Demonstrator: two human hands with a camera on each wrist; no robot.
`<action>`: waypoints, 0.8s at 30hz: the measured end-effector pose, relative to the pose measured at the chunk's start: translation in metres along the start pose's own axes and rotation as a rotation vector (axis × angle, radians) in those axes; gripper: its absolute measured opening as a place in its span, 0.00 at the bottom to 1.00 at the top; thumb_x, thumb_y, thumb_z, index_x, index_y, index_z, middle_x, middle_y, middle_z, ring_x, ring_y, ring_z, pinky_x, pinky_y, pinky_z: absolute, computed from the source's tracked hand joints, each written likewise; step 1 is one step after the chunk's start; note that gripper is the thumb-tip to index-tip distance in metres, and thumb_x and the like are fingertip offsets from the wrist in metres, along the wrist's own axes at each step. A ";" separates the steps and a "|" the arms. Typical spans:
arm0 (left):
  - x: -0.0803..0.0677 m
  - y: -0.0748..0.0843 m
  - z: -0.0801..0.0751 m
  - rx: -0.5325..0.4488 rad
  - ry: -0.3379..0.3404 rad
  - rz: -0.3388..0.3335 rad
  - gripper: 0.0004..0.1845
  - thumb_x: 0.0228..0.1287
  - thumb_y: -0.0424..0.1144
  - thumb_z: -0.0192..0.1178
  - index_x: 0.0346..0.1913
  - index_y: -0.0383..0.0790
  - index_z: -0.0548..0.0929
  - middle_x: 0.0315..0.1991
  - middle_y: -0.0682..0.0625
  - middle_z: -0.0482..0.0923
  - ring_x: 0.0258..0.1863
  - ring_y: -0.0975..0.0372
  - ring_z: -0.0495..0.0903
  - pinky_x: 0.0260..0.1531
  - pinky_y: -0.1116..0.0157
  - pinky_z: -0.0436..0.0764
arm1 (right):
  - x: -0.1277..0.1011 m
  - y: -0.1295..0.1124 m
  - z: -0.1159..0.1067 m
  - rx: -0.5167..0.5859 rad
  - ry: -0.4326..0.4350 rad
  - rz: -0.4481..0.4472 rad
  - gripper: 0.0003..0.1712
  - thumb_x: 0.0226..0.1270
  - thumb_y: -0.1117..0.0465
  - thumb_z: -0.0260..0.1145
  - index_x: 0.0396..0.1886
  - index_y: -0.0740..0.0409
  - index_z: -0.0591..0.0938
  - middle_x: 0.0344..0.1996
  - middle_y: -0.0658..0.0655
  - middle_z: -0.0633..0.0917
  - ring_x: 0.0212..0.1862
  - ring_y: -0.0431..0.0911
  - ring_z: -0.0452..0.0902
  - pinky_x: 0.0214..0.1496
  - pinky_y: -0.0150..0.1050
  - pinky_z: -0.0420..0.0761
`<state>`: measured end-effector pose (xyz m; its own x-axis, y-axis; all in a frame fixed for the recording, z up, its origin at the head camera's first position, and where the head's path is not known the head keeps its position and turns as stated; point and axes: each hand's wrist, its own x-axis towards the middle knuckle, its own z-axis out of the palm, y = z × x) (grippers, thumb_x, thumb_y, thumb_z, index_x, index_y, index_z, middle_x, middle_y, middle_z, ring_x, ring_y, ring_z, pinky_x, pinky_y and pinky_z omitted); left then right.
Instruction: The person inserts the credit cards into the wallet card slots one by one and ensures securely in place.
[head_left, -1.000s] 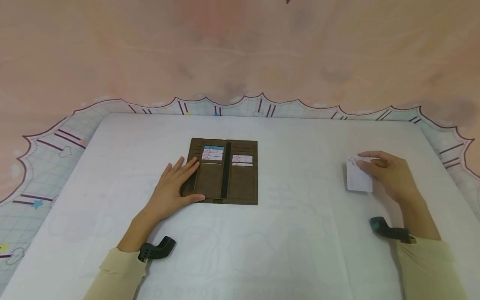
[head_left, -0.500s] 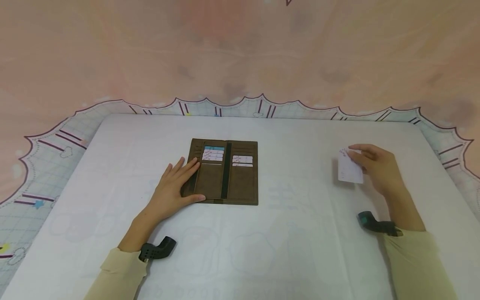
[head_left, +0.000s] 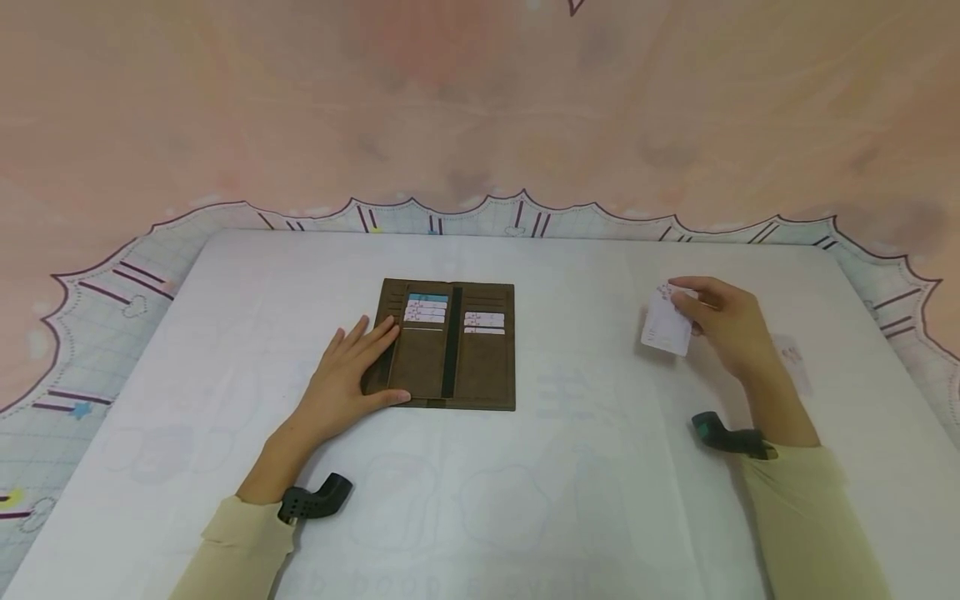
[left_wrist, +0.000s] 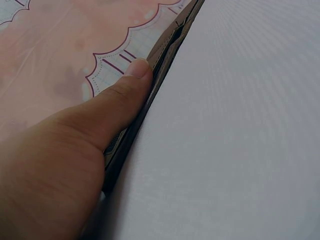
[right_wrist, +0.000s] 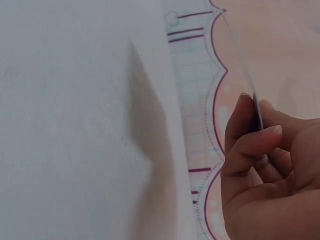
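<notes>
A brown wallet (head_left: 486, 375) lies spread flat on the white tabletop, left of the middle in the head view. White cards (head_left: 424, 312) and a blue-topped one poke out of its left slots, and more white cards (head_left: 484, 319) out of the right ones. My left hand (head_left: 341, 387) rests on the wallet's left side, fingers spread; the left wrist view shows its thumb (left_wrist: 120, 95) along the wallet's near edge. Off to the right, my right hand (head_left: 723, 321) pinches a white card (head_left: 663, 325) between thumb and fingers, above the table. The right wrist view shows this card (right_wrist: 245, 65) edge-on.
Another white card (head_left: 792, 364) lies on the table beyond my right forearm, partly hidden by it. A patterned cloth with a scalloped border (head_left: 517, 218) shows around the white tabletop (head_left: 585, 483). Black wrist devices (head_left: 315, 497) sit on both wrists.
My right hand has moved left and away from me with the card, which is now tilted. The card lying behind the right forearm has come into sight. The left hand and wallet stay put.
</notes>
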<state>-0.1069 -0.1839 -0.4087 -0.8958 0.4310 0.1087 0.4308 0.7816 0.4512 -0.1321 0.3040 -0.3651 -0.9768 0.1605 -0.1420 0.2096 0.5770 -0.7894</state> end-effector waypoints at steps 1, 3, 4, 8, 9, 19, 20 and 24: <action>0.000 0.000 0.000 -0.001 0.000 0.000 0.50 0.49 0.55 0.72 0.72 0.39 0.62 0.73 0.44 0.55 0.74 0.48 0.44 0.70 0.48 0.36 | 0.000 -0.001 0.001 0.010 -0.005 -0.005 0.31 0.68 0.38 0.56 0.65 0.47 0.74 0.48 0.55 0.72 0.44 0.49 0.68 0.35 0.27 0.76; 0.000 0.000 0.000 -0.002 0.000 -0.001 0.50 0.49 0.55 0.72 0.72 0.39 0.62 0.73 0.44 0.55 0.74 0.48 0.44 0.70 0.47 0.36 | 0.000 -0.004 0.004 0.020 -0.010 -0.018 0.30 0.69 0.40 0.56 0.65 0.48 0.74 0.49 0.54 0.72 0.44 0.48 0.69 0.36 0.26 0.76; 0.000 0.000 0.000 -0.004 0.000 -0.001 0.50 0.49 0.55 0.72 0.72 0.39 0.62 0.73 0.44 0.55 0.74 0.48 0.44 0.70 0.47 0.36 | 0.000 -0.005 0.006 0.030 -0.011 -0.025 0.29 0.69 0.41 0.57 0.64 0.48 0.75 0.49 0.54 0.73 0.44 0.48 0.69 0.35 0.26 0.76; 0.000 0.000 0.000 -0.003 -0.001 0.000 0.50 0.49 0.55 0.71 0.72 0.39 0.62 0.73 0.44 0.55 0.74 0.48 0.44 0.70 0.47 0.36 | 0.002 -0.009 0.013 0.050 -0.012 -0.059 0.26 0.69 0.43 0.58 0.62 0.49 0.76 0.44 0.55 0.73 0.40 0.47 0.70 0.34 0.27 0.76; 0.000 0.000 0.000 -0.003 -0.003 0.000 0.50 0.49 0.55 0.71 0.72 0.39 0.62 0.73 0.45 0.55 0.74 0.48 0.44 0.70 0.47 0.36 | 0.003 -0.010 0.015 0.057 -0.009 -0.068 0.26 0.69 0.44 0.59 0.62 0.49 0.76 0.42 0.55 0.73 0.39 0.47 0.70 0.33 0.28 0.76; -0.001 0.000 -0.001 0.001 -0.005 -0.005 0.50 0.49 0.55 0.71 0.72 0.39 0.62 0.73 0.45 0.55 0.74 0.48 0.43 0.70 0.48 0.36 | 0.014 -0.030 0.037 0.160 -0.019 -0.081 0.24 0.67 0.46 0.63 0.58 0.51 0.77 0.36 0.56 0.72 0.35 0.44 0.71 0.30 0.28 0.76; -0.001 0.000 -0.001 0.001 -0.004 -0.004 0.50 0.49 0.55 0.71 0.72 0.39 0.62 0.73 0.45 0.55 0.74 0.48 0.43 0.70 0.48 0.36 | 0.015 -0.032 0.040 0.167 -0.021 -0.084 0.23 0.67 0.47 0.63 0.57 0.52 0.77 0.37 0.56 0.72 0.34 0.44 0.72 0.30 0.28 0.76; -0.001 0.000 -0.001 0.002 -0.003 -0.002 0.50 0.49 0.55 0.71 0.72 0.39 0.62 0.73 0.45 0.54 0.74 0.49 0.43 0.70 0.48 0.36 | 0.017 -0.037 0.048 0.195 -0.032 -0.115 0.22 0.67 0.50 0.64 0.57 0.54 0.79 0.36 0.56 0.72 0.33 0.44 0.72 0.28 0.27 0.76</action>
<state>-0.1059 -0.1847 -0.4079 -0.8962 0.4309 0.1058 0.4297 0.7833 0.4492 -0.1590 0.2470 -0.3674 -0.9953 0.0755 -0.0612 0.0875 0.4234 -0.9017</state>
